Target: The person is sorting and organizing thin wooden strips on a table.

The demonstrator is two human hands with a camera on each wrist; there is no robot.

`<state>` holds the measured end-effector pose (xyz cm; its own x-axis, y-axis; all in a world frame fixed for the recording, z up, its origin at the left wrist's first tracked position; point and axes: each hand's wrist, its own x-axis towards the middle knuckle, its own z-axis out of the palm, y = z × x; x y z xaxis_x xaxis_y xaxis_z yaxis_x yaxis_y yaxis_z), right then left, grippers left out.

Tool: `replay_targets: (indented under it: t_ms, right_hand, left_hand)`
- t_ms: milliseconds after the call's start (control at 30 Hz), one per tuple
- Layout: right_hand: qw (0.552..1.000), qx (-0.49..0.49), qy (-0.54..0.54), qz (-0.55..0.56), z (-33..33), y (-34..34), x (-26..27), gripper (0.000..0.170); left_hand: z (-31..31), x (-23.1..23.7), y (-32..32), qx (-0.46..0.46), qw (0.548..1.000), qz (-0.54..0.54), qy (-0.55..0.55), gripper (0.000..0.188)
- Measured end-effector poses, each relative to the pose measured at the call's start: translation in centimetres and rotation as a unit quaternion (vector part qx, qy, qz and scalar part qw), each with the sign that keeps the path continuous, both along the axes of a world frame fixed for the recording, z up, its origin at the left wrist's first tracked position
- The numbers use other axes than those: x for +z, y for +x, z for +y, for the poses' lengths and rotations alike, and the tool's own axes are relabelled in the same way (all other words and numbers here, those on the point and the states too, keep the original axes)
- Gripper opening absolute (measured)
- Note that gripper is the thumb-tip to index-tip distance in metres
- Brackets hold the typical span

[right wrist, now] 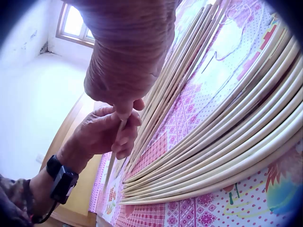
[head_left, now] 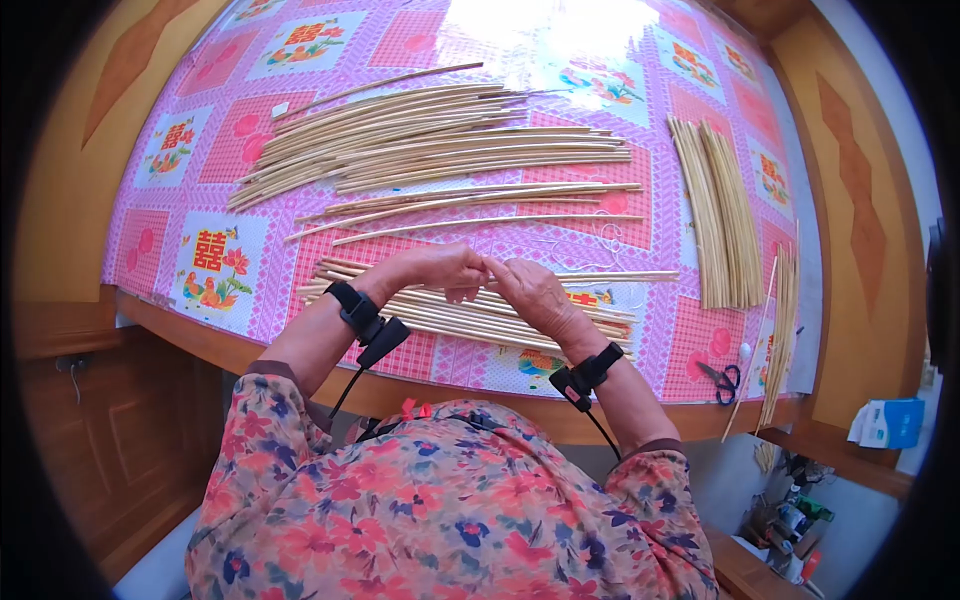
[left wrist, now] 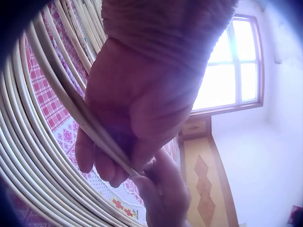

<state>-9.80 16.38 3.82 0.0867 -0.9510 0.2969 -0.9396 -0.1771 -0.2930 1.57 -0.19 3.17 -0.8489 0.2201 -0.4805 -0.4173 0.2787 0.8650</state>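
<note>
Both hands meet over the nearest row of thin pale sticks (head_left: 450,318), fingertips close together. My left hand (head_left: 445,268) holds one slender stick (left wrist: 90,125) between its thumb and fingers. Just past it, my right hand (head_left: 540,295) pinches the same stick with thumb and finger, as the left wrist view shows. From the hands, the stick (right wrist: 113,153) slants down to the lower left in the right wrist view. Part of it is hidden behind the fingers. Below the hands, the row of sticks lies side by side on the patterned tablecloth (head_left: 150,245).
More sticks (head_left: 400,130) lie in loose rows farther back. Upright bundles (head_left: 715,215) rest at the right, with a thinner bunch (head_left: 780,330) overhanging the front edge. Scissors (head_left: 722,382) lie near that bunch. White thread (head_left: 610,238) curls on the cloth beside a needle (right wrist: 207,62).
</note>
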Motion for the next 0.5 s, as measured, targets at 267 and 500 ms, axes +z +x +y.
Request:
replay_targets:
  t_ms: [267,500]
  right_hand:
    - [0.999,0.031,-0.019,0.008,0.5,-0.2,1.1,0.041]
    - [0.992,0.007,-0.121,-0.021,0.2,-0.6,3.2,0.037]
  left_hand:
    - [1.0,1.8,0.6,0.016,0.996,-0.002,0.093,0.027]
    - [1.0,1.0,1.0,0.062,0.995,0.025,0.079,0.027]
